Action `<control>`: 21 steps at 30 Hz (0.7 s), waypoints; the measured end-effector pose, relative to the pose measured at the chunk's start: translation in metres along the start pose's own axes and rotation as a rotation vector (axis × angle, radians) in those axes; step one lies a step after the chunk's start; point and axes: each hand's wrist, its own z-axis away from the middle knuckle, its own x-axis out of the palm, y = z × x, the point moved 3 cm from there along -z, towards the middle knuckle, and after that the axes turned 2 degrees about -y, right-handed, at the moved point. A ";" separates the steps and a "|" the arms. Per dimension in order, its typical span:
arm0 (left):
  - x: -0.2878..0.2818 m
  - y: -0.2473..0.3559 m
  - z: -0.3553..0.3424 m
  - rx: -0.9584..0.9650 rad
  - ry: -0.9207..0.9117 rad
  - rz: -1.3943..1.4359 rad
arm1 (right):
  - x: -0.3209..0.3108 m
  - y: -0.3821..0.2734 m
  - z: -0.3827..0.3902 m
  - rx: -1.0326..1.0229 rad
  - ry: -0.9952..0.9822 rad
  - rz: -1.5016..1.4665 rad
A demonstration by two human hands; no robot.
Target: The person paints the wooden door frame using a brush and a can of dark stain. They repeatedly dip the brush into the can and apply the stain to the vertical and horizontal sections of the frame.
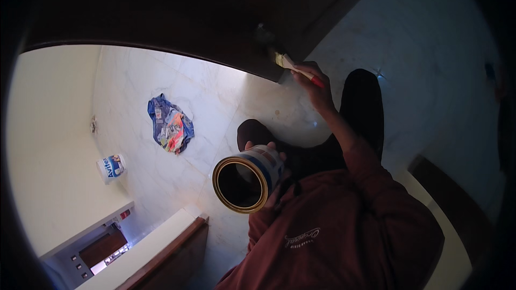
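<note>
My left hand (278, 157) is closed around an open paint can (260, 157) with a gold rim, tilted toward me, its inside dark. My right hand (314, 83) grips a paintbrush (290, 64) with a pale, red-ended handle. The brush head is at the lower part of a dark wooden door-like panel (161, 5); whether it touches the surface is hard to tell in the shadow. My dark-clad legs are bent below my hands, on a marble-patterned floor (215, 102).
A crumpled multicoloured cloth (169, 123) lies on the floor to the left. A white plastic bucket (110, 168) stands by the cream wall (51, 145). A wood-edged ledge (174, 247) is at lower left, and a dark curved wooden piece (451, 198) at lower right.
</note>
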 end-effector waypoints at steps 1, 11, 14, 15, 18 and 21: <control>0.001 0.002 -0.002 -0.004 0.006 -0.013 | -0.001 0.005 0.001 -0.010 0.003 -0.039; -0.002 0.004 -0.005 -0.012 -0.011 -0.025 | -0.013 0.104 0.005 0.118 0.061 0.037; -0.002 0.002 -0.006 -0.014 -0.031 -0.033 | -0.019 0.120 0.001 0.133 0.039 0.059; -0.001 0.002 -0.006 -0.018 -0.016 -0.041 | -0.022 0.123 0.001 0.111 0.039 0.082; -0.002 0.000 -0.007 -0.022 -0.012 -0.046 | -0.030 0.129 0.002 0.053 0.027 0.207; 0.002 -0.002 -0.003 -0.034 -0.053 0.011 | -0.029 0.131 0.007 0.045 0.111 0.315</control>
